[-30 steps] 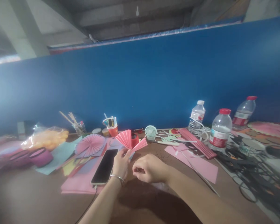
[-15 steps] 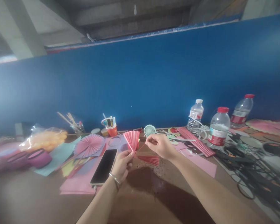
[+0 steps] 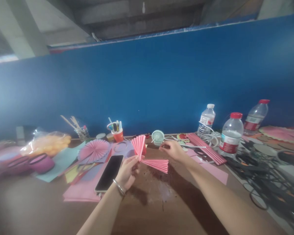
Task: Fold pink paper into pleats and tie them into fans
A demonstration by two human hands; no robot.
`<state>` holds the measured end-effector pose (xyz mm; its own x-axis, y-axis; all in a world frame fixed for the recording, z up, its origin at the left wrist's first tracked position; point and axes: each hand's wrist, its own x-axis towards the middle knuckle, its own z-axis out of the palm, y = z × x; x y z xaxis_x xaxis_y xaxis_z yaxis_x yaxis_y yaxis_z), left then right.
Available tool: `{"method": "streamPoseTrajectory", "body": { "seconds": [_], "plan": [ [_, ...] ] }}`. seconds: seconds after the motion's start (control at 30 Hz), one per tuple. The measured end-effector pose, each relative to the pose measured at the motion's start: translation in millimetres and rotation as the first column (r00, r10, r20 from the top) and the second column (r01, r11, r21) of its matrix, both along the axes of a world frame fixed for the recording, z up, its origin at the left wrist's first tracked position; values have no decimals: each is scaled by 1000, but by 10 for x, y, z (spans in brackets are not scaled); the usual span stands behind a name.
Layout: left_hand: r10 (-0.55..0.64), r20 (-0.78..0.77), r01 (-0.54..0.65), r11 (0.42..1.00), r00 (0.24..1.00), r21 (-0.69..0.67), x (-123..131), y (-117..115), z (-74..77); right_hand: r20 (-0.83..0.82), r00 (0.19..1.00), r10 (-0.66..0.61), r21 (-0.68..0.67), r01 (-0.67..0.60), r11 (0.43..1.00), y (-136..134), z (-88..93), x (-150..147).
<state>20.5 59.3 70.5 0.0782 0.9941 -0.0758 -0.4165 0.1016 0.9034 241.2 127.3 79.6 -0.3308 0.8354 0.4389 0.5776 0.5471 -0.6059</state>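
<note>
My left hand [image 3: 130,169], with a silver bangle on its wrist, pinches a pink pleated paper strip [image 3: 155,165] at its folded middle. One half of the strip fans upward; the other stretches out to the right over the table. My right hand [image 3: 171,150] is to the right of the strip and apart from it, its thumb and fingertips pinched together. A thin thread ran from these fingers to the strip a moment ago; now it is too fine to make out. Just behind the right hand stands a small pale green fan [image 3: 158,137].
A black-screened phone [image 3: 109,173] lies on pink paper left of my hand. Beyond it are a finished paper rosette [image 3: 94,150] and a pen cup [image 3: 117,135]. Pleated pink strips [image 3: 207,149], several water bottles [image 3: 231,137] and dark cords [image 3: 262,176] occupy the right.
My right hand has moved slightly right, away from the strip. The strip's lower half has swung up and turned brighter, and its upper fan looks narrower. My left hand keeps its pinch.
</note>
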Motion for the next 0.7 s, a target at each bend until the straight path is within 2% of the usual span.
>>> {"method": "streamPoseTrajectory", "body": {
  "seconds": [0.23,0.5,0.7],
  "plan": [
    [-25,114,22,1000,993,22,10,3,-4,143,990,-16,-8,17,1000,-30,-141,-106],
    [169,244,-169,985,955,-21,-6,92,-93,299,953,47,34,-60,998,-45,-154,-103],
    [261,317,-262,964,912,-41,-19,126,-120,518,848,110,107,-192,976,-214,-214,-325]
  ]
}}
